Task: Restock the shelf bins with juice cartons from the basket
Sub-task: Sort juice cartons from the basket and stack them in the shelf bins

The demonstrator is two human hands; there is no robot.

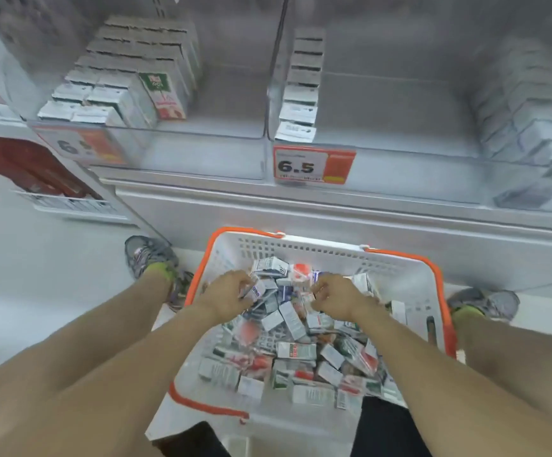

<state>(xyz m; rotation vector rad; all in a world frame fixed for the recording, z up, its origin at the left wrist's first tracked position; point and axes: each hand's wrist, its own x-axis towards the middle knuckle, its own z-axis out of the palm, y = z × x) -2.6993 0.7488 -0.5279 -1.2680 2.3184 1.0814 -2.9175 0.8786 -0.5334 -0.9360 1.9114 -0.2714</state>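
A white basket point(410, 291) with an orange rim sits on the floor between my feet, holding several small juice cartons point(296, 351) in a loose pile. My left hand point(226, 291) is inside it, fingers curled round a carton point(255, 291). My right hand point(332, 295) also reaches in, fingers curled on a carton point(304, 296) in the pile. Above, a clear shelf bin point(202, 140) on the left is partly filled with rows of cartons point(119, 77). The middle bin point(383, 150) holds a single row of cartons point(301, 90) along its left wall.
A price tag reading 6.5 point(314, 164) hangs on the middle bin's front, and another tag point(80, 143) on the left bin. More cartons point(525, 103) fill a bin at the right. My shoes point(151, 255) flank the basket. A red display point(27, 169) stands at left.
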